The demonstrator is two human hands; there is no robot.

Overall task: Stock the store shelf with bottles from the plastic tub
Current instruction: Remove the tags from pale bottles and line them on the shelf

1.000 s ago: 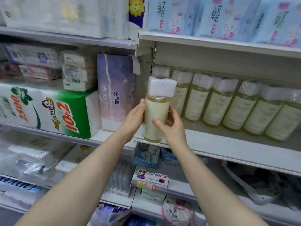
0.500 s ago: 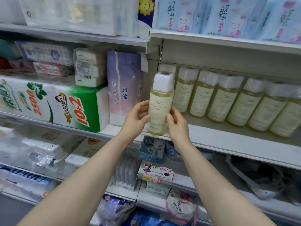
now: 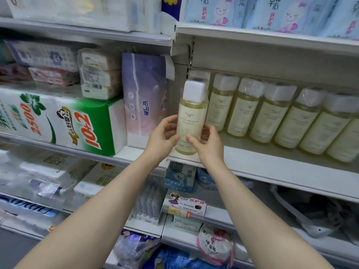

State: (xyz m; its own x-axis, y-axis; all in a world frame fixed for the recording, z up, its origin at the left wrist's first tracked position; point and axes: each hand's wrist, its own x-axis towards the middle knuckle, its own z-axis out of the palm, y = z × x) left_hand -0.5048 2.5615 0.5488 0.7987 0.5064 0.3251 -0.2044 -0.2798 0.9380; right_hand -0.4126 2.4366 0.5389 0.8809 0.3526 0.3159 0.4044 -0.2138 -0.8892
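- Bottle [image 3: 191, 121] — one, pale yellow liquid, white square cap under clear wrap, cream label turned toward you. It stands upright at the left end of the shelf [image 3: 272, 167], just in front of a like bottle of which only the cap shows. Its base is at the shelf's front lip; whether it rests there cannot be told.
- Left hand [image 3: 161, 138] — your grip is curled round the bottle's lower left side, thumb tip on the label front, fingers wrapped toward the back.
- Right hand [image 3: 208, 144] — your grip is curled round the lower right side, thumb tip on the label front near the left thumb, fingers behind the bottle.
- Row of bottles [image 3: 272, 117] — several of the same kind, side by side, set back on the shelf and running off to the right.
- Purple tissue pack [image 3: 144, 98] — upright on the neighbouring shelf, just left of the held bottle.
- Green-and-white paper pack [image 3: 64, 121] — lying left of the purple pack, touching it.
- Pale blue packs [image 3: 281, 12] — lined up on the shelf above.
- Blue box [image 3: 179, 176] — on the shelf below, under the held bottle.
- Pink-lettered card [image 3: 184, 207] — near the blue box, at the edge of a lower shelf.
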